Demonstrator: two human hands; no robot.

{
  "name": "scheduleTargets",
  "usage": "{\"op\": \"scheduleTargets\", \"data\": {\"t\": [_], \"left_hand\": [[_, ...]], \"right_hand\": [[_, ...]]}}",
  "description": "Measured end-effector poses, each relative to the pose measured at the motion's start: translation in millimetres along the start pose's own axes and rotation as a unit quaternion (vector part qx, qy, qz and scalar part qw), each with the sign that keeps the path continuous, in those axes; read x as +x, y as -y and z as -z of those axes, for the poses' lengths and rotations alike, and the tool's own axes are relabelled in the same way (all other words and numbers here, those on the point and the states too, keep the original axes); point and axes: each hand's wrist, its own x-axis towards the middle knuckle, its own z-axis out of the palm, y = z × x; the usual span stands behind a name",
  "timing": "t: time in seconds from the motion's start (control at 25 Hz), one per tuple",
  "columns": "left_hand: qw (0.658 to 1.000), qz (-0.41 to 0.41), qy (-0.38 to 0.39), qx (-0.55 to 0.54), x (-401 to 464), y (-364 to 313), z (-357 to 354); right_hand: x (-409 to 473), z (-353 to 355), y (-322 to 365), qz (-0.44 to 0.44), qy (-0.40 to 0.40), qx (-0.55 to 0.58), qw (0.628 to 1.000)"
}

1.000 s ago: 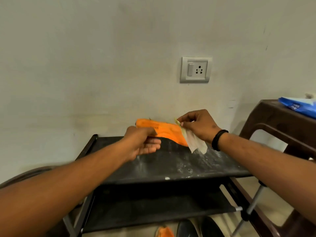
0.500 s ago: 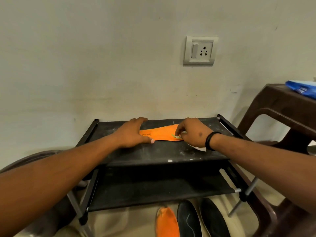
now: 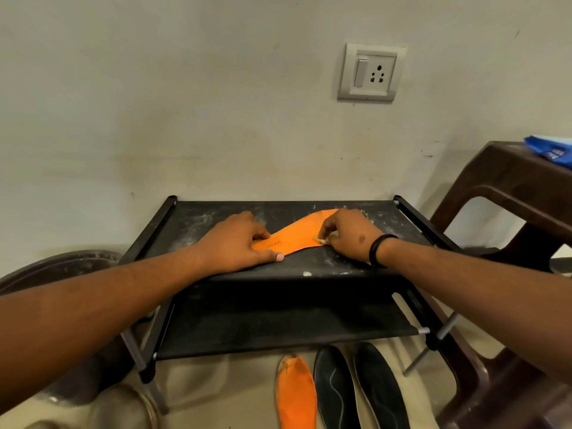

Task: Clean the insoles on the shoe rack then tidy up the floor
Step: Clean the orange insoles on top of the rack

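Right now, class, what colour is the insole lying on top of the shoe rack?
Orange: the insole on the black shoe rack shows best in the head view.

Even, dim indoor light; soft shadow under my arms; wide-angle bending at edges; near corners blurred.

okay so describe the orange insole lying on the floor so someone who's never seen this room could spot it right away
Find the black two-shelf shoe rack against the wall, below the switch socket. On the floor in front of it three insoles lie side by side. The orange insole is the leftmost and the only bright one; the two black insoles lie to its right.
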Motion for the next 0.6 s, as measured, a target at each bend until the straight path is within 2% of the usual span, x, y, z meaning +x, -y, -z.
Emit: {"op": "scheduleTargets", "data": {"t": [0.36, 0.6], "left_hand": [[0.999, -0.004, -0.017, -0.032, 1, -1, -4], [0.999, -0.016, -0.021, -0.037, 2, 3, -7]], "right_hand": [[9, -15, 26, 0.004, -0.004, -0.037, 0.999], [6, -19, 54, 0.086, 0.025, -0.040, 0.995]]}}
